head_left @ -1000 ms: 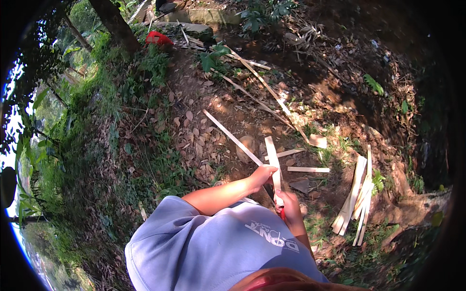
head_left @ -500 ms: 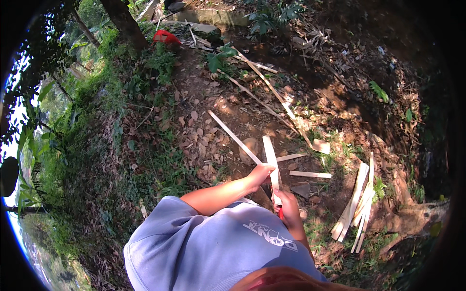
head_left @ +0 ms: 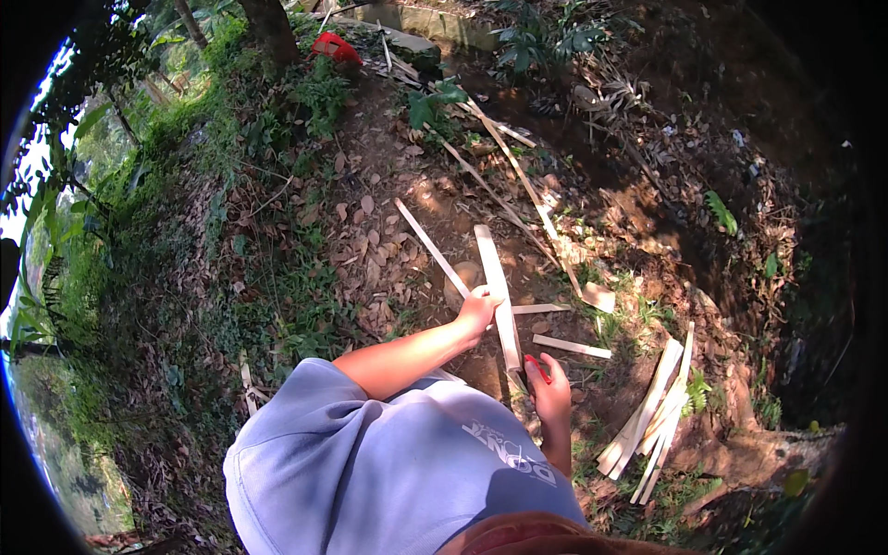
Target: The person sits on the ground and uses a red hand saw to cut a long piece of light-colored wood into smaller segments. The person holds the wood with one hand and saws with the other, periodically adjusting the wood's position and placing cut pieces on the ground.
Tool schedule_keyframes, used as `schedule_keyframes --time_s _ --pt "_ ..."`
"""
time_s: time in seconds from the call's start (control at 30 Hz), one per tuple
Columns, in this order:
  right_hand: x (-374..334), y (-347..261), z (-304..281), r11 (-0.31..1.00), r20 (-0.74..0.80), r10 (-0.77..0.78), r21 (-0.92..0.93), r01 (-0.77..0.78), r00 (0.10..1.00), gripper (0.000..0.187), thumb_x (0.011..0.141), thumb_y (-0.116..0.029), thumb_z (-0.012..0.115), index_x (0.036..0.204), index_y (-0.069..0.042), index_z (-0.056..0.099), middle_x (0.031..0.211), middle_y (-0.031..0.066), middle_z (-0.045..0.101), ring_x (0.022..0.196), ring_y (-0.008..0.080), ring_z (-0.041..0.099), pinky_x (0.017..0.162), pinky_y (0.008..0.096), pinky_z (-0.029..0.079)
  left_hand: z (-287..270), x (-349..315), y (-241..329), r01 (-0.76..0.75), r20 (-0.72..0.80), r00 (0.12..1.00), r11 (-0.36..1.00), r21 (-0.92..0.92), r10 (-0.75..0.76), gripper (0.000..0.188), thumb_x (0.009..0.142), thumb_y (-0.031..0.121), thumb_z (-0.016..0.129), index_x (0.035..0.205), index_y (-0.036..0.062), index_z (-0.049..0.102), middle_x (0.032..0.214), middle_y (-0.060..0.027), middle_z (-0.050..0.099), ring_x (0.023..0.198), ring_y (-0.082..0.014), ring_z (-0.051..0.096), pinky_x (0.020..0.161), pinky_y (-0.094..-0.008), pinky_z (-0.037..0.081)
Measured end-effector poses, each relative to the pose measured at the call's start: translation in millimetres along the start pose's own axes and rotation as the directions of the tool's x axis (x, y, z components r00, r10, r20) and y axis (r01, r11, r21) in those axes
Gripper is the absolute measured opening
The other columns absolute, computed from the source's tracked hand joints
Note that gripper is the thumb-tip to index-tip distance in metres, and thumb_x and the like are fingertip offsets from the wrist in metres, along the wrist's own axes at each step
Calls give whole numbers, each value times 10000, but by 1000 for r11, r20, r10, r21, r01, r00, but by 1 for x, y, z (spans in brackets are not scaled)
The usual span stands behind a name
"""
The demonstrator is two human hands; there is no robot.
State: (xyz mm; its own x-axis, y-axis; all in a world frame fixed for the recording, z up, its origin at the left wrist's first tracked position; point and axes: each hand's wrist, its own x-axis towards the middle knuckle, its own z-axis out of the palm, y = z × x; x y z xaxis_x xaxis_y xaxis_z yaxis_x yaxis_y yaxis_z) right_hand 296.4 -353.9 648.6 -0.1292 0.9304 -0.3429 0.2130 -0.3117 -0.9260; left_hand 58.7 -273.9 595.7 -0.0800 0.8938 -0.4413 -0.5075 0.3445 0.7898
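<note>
Fingers of the left hand grasp a pale wooden slat around its middle, the thumb lying across its face. The slat slants in front of the body, its far end up beyond the hand and its near end just beside the right hand. Those fingers are closed on a red-handled tool — whether its working part touches the slat, I cannot tell at this size.

Beyond the left hand, a narrow strip runs away to the upper left, its near end hidden behind the hand, with a rounded stone just beside it. To the right of the held slat, 2 short strips lie on the ground: the farther strip and the nearer strip, apart from each other. A small flat block sits near them, by the end of a long strip that stretches up the slope.

Off to the right, a loose pile of slats overlaps on the earth. Dry leaves cover the ground to the left — green undergrowth behind them. Near a tree trunk at the top lies a red object, too small to make out.
</note>
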Motion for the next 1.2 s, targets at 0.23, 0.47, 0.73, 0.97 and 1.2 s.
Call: schedule_keyframes --time_s 0.23,0.47,0.73,0.97,1.2 --pt "9 30 -13 911 -18 -236 -353 214 972 682 982 -111 730 1553 101 425 1226 133 737 1006 125 675 895 267 536 10 -13 3 -47 -105 993 999 19 49 136 1020 165 626 1124 78 635 930 5 657 821 -111 638 708 -293 513" --pt "-2 9 -9 999 -41 -16 -36 15 999 535 1014 -48 657 1524 8 508 759 -26 601 548 40 462 478 222 346 17 -25 -6 -82 -40 996 993 82 86 113 1033 225 599 1024 120 638 843 20 632 719 -93 581 638 -272 448" --pt "-15 -7 -2 1000 23 18 1 -18 1000 468 987 -33 672 1439 27 564 858 6 666 570 46 493 499 224 388 11 -20 -32 -74 17 997 997 -25 75 152 1034 213 568 958 109 649 827 12 648 728 -99 603 648 -271 463" --pt "-9 17 -13 986 -48 -136 -101 131 990 435 963 -24 697 1391 -1 625 913 15 687 584 48 506 509 229 409 6 -22 -38 -50 6 999 999 -17 50 152 1028 181 559 959 92 661 849 -4 671 743 -104 610 663 -284 466" --pt "-21 -7 -10 999 -68 -51 -22 50 996 411 959 -29 702 1364 3 639 958 30 702 591 52 508 519 234 411 9 -22 -18 -36 -22 999 991 -127 33 177 1045 169 537 948 69 645 830 -28 651 700 -125 569 642 -294 452"
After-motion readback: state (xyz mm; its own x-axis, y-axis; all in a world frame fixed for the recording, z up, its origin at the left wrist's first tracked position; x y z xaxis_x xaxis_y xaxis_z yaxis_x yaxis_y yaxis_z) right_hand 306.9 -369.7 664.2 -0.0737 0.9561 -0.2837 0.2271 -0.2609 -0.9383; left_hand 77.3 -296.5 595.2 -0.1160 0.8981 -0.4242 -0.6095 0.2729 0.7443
